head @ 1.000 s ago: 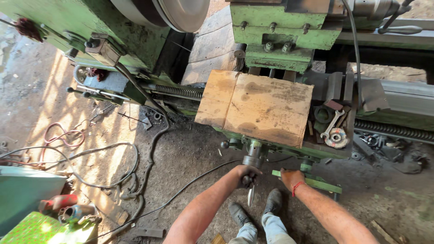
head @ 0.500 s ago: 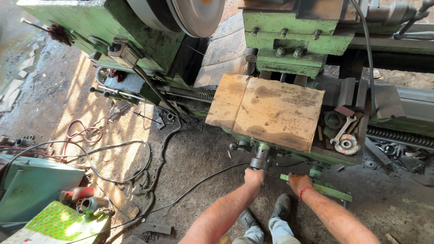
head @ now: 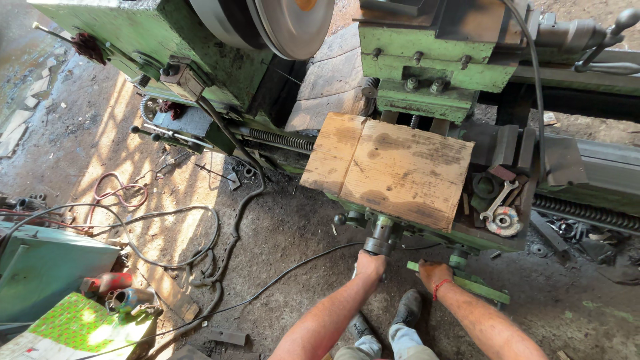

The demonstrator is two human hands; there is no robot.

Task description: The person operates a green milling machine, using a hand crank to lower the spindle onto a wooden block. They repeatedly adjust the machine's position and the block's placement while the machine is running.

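Note:
I look down on a large green lathe with a wooden board lying across its carriage. My left hand is closed around the end of a dark metal handle that juts out below the board. My right hand, with a red string at the wrist, rests fingers-down on a green lever bar at the front of the carriage. A grey chuck disc sits at the top.
Cables and a red hose snake over the dirt floor at left. A green box and a patterned green sheet lie at lower left. A wrench and round parts rest on the carriage at right. My shoes stand below.
My left hand has risen from a lower handle to the dark metal handle under the board. The view has shifted a little; my right hand stays on the green bar.

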